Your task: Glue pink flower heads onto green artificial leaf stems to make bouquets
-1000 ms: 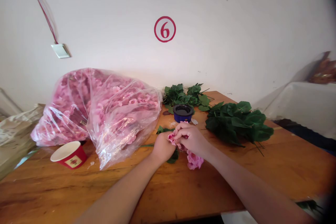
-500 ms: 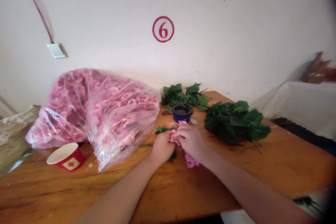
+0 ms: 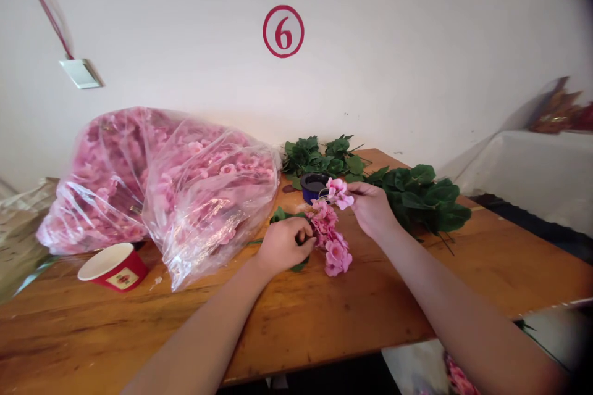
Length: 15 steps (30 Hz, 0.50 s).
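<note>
Brown, grainy wooden bench is running under both bare hands. Pink, ruffled, cloth-looking flower spray is showing between them. Left hand is curling at its near side; whether that grip is closing on a stem, cannot tell. Right hand, now parted from the left, is pinching a pale-pink blossom at the fingertips, so the cluster is opening to view. Beyond: red, tapered paper cup standing left; crinkled clear-plastic bag bulging pink; round blue tub sitting behind the spray; broad, matte green leaves heaping right.
</note>
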### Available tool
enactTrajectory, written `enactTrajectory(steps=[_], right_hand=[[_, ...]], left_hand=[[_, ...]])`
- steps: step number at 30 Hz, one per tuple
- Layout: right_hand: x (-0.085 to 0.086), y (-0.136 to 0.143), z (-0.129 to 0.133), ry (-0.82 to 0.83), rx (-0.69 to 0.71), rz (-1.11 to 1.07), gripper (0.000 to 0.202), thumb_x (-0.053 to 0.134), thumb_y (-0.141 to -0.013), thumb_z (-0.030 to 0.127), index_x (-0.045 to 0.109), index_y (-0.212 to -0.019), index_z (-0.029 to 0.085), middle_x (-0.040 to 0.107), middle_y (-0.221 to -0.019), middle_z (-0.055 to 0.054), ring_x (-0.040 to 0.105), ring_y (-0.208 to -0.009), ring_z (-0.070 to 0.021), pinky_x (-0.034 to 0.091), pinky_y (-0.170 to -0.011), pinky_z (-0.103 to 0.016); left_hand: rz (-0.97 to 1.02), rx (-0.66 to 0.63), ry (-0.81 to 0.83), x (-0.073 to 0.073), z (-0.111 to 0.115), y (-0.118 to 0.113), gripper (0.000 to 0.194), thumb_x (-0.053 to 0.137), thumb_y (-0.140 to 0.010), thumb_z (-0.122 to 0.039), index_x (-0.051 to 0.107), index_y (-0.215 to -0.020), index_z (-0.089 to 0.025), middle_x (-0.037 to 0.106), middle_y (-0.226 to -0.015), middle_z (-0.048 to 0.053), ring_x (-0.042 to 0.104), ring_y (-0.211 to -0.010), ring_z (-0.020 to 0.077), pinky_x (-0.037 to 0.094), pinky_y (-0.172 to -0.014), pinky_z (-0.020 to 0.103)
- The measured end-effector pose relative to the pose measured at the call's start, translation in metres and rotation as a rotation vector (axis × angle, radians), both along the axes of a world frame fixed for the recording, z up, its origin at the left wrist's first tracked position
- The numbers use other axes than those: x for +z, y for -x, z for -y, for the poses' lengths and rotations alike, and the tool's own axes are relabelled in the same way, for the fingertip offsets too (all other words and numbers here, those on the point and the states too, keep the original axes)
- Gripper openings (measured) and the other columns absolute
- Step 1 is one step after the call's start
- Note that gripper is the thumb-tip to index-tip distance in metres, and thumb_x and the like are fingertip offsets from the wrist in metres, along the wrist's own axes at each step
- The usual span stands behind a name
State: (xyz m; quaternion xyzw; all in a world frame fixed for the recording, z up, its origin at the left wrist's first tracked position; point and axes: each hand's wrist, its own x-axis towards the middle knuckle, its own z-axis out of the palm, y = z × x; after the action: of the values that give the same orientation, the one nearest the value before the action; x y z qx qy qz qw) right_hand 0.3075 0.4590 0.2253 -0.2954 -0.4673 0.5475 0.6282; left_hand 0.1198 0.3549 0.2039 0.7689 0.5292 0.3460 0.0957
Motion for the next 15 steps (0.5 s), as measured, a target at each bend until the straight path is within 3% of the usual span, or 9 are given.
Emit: enactTrajectory(steps=[3,7,15], right_hand=[[0.0064,-0.0036,0.0008,0.035,0.054,-0.084,0.022,0.083,-0.045,0.017,0.069,-0.061,0.018,0.068,-0.062,-0.001,0.061,-0.059,-0.0164,0.050,-0.060,-0.032],[0.0070,-0.0020,0.0027,0.053,0.113,-0.110,0.023,0.084,-0.042,0.013,0.070,-0.060,0.018,0.068,-0.061,-0.001,0.059,-0.057,-0.0144,0.049,-0.059,-0.031],[0.0025,-0.0038,-0.0060,0.123,0.209,-0.164,0.022,0.075,-0.043,0.003,0.069,-0.060,0.016,0.071,-0.068,-0.003,0.067,-0.071,-0.0188,0.053,-0.072,-0.034]], left_hand=[[-0.271,-0.035,-0.071,0.0031,0.0002,0.0018,0.012,0.056,-0.083,-0.024,0.066,-0.090,-0.022,0.062,-0.086,0.002,0.057,-0.084,0.0160,0.042,-0.072,0.026],[-0.418,-0.035,-0.071,-0.0018,-0.0058,0.0022,0.019,0.051,-0.089,-0.030,0.068,-0.092,-0.023,0.061,-0.095,0.004,0.056,-0.093,0.0186,0.044,-0.076,0.029],[-0.168,-0.075,-0.040,0.0010,-0.0042,0.0030,0.012,0.053,-0.089,-0.027,0.058,-0.080,-0.019,0.059,-0.086,0.002,0.054,-0.089,0.0165,0.042,-0.079,0.027]])
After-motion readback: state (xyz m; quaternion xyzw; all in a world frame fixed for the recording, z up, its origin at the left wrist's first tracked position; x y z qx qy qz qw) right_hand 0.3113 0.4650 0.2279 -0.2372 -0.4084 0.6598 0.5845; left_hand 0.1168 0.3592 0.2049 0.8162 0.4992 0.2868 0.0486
